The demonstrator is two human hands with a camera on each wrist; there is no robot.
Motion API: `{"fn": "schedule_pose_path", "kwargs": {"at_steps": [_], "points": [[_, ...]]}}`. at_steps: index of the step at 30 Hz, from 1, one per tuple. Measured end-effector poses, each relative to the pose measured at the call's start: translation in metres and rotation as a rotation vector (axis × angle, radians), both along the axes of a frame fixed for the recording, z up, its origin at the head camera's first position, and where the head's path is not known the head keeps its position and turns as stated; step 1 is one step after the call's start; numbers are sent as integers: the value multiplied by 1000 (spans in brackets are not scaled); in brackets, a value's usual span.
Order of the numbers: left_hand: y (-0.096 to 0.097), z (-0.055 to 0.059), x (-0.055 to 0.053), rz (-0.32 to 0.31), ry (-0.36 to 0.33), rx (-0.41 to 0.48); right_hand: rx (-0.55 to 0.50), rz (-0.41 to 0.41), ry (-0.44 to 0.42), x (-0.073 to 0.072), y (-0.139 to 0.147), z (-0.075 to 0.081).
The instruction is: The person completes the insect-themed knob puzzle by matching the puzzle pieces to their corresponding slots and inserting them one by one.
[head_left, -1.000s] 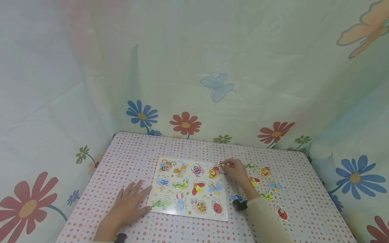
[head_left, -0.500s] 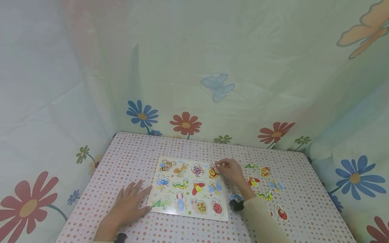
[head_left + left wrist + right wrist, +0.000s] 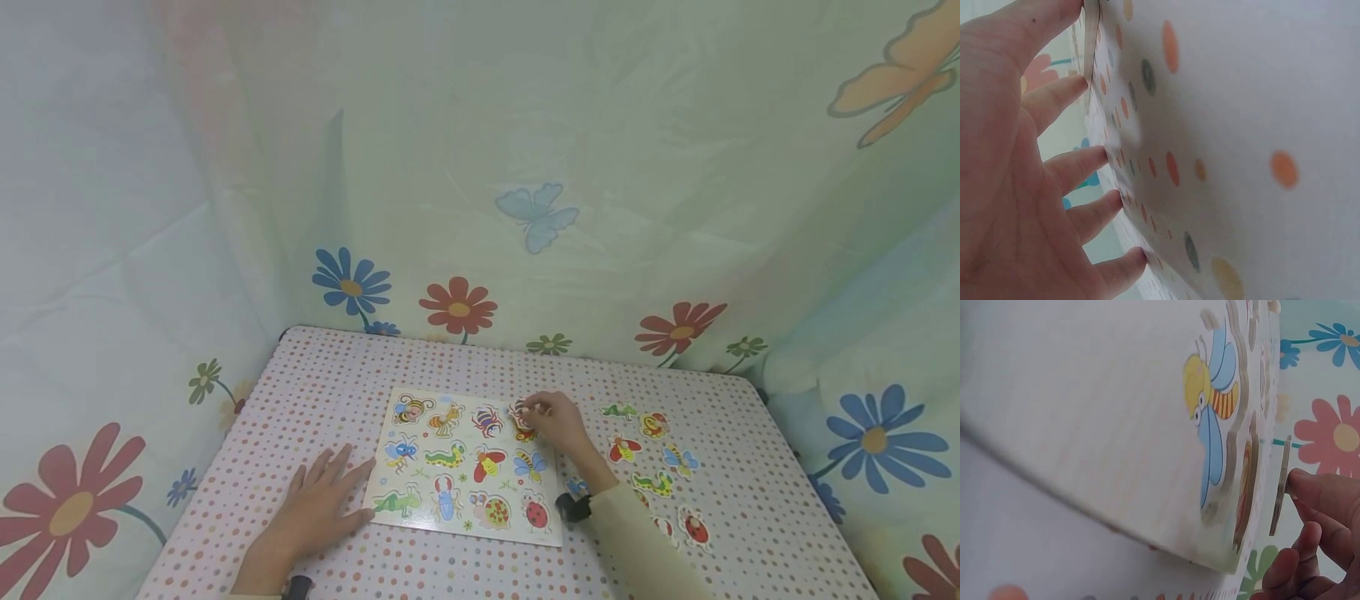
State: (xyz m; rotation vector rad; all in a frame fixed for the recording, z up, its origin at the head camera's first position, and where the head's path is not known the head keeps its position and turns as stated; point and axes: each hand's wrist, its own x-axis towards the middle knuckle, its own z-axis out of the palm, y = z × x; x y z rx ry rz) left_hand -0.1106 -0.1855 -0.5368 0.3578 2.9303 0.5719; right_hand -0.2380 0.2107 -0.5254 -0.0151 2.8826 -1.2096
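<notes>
My right hand pinches a spider puzzle piece over the top right of the insect puzzle board. In the right wrist view the piece shows edge-on between thumb and fingers, raised off the board's surface. Part of the red and yellow insect picture beneath it is covered in the head view. My left hand lies flat with spread fingers on the dotted table, thumb and index fingertip at the board's left edge. The left wrist view shows its fingertips against the tabletop.
Right of the board lie several loose insect pieces, among them a green grasshopper, a dragonfly, a caterpillar and a ladybug. A flowered curtain hangs behind the dotted table.
My right hand has moved left with the spider piece, from the board's right edge to over its top right picture. The left hand has stayed still.
</notes>
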Motion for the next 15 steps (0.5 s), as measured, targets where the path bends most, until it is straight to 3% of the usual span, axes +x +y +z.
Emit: {"fn": "schedule_pose_path", "kwargs": {"at_steps": [15], "points": [[1,-2,-1,7,-17,-1,-11,79,58,3,-22,0]]}}
